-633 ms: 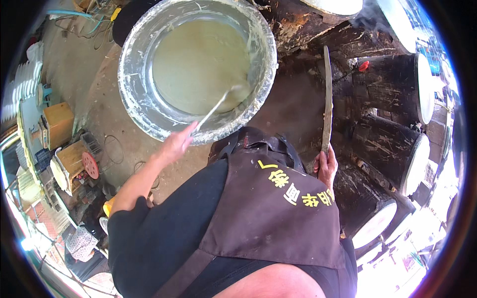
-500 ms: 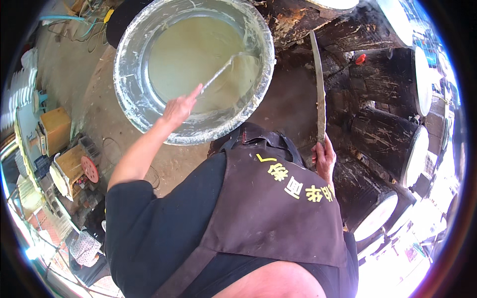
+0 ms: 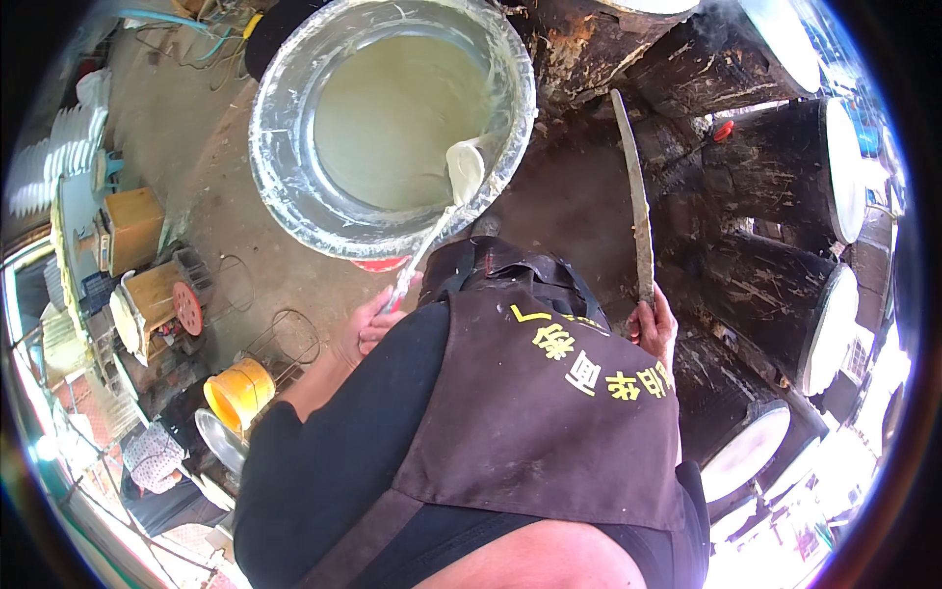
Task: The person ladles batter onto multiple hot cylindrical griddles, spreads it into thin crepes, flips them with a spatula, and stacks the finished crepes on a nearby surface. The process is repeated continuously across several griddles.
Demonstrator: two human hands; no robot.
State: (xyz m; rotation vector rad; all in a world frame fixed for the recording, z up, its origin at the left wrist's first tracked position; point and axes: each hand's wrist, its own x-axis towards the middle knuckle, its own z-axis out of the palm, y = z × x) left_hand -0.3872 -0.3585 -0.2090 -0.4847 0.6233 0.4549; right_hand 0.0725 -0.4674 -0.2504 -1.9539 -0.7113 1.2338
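Note:
My left hand is closed round the handle of a ladle. The ladle's bowl, filled with pale batter, hangs over the near right inner wall of a big round tub. Cloudy, pale greenish-white batter lies in the tub, and the rim is crusted with dried white residue. On the right, my right hand grips the lower end of a long, thin, slightly curved flat strip, which points away from me. Whether the strip is wood or metal I cannot tell.
Several dark drum-like stoves with pale round tops curve along the right side. At left are a yellow bucket, wooden boxes and a red disc. A person in a patterned hat is at lower left.
My left hand has drawn back toward me, lifting the ladle's bowl out of the batter to the tub's near right side. The right hand still holds the strip, slightly lower in view.

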